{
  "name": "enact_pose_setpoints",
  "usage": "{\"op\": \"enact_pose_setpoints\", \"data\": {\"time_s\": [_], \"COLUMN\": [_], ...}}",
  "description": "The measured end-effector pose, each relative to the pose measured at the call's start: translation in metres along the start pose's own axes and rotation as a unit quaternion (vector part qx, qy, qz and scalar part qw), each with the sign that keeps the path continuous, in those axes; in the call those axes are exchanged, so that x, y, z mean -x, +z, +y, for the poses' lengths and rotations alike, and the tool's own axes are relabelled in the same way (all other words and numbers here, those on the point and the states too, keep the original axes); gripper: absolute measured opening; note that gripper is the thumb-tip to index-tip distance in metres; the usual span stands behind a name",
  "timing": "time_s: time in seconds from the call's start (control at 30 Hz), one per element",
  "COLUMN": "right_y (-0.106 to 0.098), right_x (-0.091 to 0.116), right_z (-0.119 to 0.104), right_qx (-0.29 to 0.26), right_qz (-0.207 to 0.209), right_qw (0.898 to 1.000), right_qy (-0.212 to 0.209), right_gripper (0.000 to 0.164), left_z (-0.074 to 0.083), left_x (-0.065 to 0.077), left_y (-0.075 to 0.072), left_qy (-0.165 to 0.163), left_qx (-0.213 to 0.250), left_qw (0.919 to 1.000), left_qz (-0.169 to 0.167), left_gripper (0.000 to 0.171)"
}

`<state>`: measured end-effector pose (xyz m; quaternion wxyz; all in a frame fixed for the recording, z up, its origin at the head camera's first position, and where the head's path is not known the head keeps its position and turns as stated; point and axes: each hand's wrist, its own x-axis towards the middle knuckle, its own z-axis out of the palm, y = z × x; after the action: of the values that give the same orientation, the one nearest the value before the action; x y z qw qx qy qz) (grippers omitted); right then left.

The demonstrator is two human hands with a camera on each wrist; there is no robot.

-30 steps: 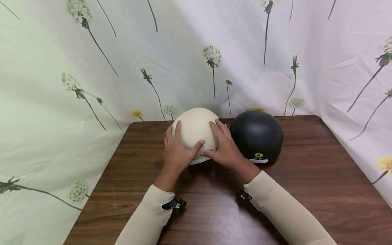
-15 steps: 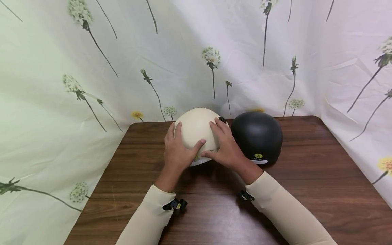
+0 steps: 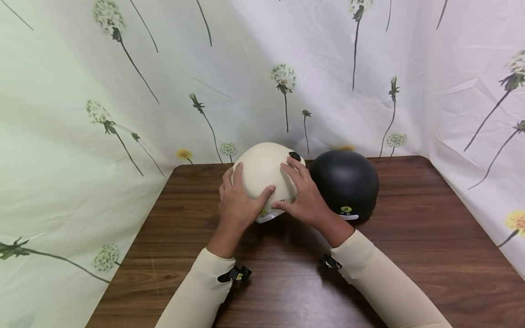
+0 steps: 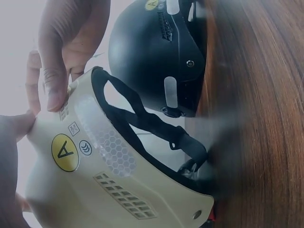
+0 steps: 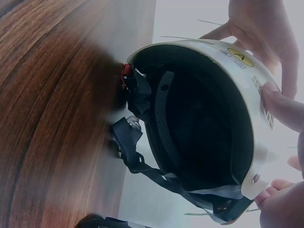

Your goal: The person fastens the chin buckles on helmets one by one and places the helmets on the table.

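Both hands hold a cream half-shell helmet (image 3: pixel 262 168) near the back of the table. My left hand (image 3: pixel 239 202) grips its left side, fingers spread over the shell and thumb toward the middle. From the right, my right hand (image 3: pixel 307 198) grips it with bent fingers, its thumb low near the rim. The helmet is tilted, and its dark padded inside (image 5: pixel 204 118) faces the right wrist camera. A black chin strap (image 4: pixel 166 133) hangs from it close to the tabletop. On the near side are a round yellow "A" sticker (image 4: pixel 65 153) and a reflective patch (image 4: pixel 111 142).
A matte black helmet (image 3: pixel 344 180) stands rim down just right of the cream one, with a yellow sticker and white strip at its near side. The brown wooden table (image 3: pixel 418 228) ends at a white cloth backdrop (image 3: pixel 246 91) printed with dandelions.
The cream helmet has turned and shifted slightly right, bringing a round black fitting at its upper right into fuller view. Both hands stay on it, moving little. The black helmet stays put.
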<state>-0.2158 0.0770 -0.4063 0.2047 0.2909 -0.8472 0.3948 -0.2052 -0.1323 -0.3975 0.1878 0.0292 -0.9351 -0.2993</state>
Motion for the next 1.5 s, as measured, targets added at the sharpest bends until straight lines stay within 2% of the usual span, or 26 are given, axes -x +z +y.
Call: {"op": "enact_pose_setpoints", "data": {"time_s": [0.03, 0.07, 0.27, 0.3, 0.5, 0.6, 0.77, 0.87, 0.97, 1.17, 1.4, 1.5], "right_y": [-0.001, 0.004, 0.004, -0.001, 0.000, 0.002, 0.004, 0.003, 0.001, -0.003, -0.008, -0.010], "right_x": [0.000, 0.001, 0.003, 0.003, 0.006, 0.005, 0.002, 0.002, 0.002, 0.001, 0.000, -0.001], "right_z": [0.000, 0.010, 0.015, 0.006, 0.006, 0.008, 0.008, 0.007, 0.008, 0.008, 0.003, 0.001], "right_qx": [-0.003, -0.004, -0.001, 0.002, -0.002, -0.029, -0.076, -0.079, -0.086, -0.084, -0.064, -0.059], "right_qz": [0.002, 0.006, 0.010, 0.008, -0.005, -0.010, -0.017, -0.020, -0.022, -0.021, -0.030, -0.031], "right_qw": [1.000, 1.000, 1.000, 1.000, 0.997, 0.993, 0.988, 0.986, 0.985, 0.988, 0.992, 0.993], "right_qy": [-0.002, -0.008, -0.011, -0.003, 0.075, 0.115, 0.135, 0.145, 0.148, 0.128, 0.106, 0.098], "right_gripper": [0.105, 0.105, 0.105, 0.105, 0.122, 0.131, 0.136, 0.136, 0.133, 0.130, 0.126, 0.125], "left_z": [0.000, 0.000, 0.001, 0.001, 0.000, -0.001, -0.003, -0.004, -0.006, -0.006, -0.001, 0.002], "left_x": [0.000, 0.000, 0.001, 0.001, 0.002, 0.002, 0.001, 0.002, 0.002, 0.002, 0.005, 0.005], "left_y": [0.000, -0.001, -0.001, 0.000, 0.000, 0.000, 0.000, -0.001, -0.002, -0.003, -0.003, -0.004], "left_qy": [0.000, -0.001, -0.006, -0.008, -0.010, -0.011, -0.014, -0.016, -0.009, 0.020, 0.027, 0.030], "left_qx": [0.001, 0.001, 0.001, 0.000, 0.005, 0.007, 0.006, 0.009, 0.011, -0.017, -0.010, -0.017], "left_qw": [1.0000, 1.0000, 1.0000, 1.0000, 0.9999, 0.9999, 0.9999, 0.9998, 0.9999, 0.9996, 0.9995, 0.9993], "left_qz": [0.001, 0.002, 0.004, 0.004, 0.009, 0.009, 0.008, 0.008, 0.009, 0.010, 0.013, 0.012], "left_gripper": [0.115, 0.115, 0.113, 0.113, 0.113, 0.113, 0.113, 0.113, 0.113, 0.112, 0.124, 0.125]}}
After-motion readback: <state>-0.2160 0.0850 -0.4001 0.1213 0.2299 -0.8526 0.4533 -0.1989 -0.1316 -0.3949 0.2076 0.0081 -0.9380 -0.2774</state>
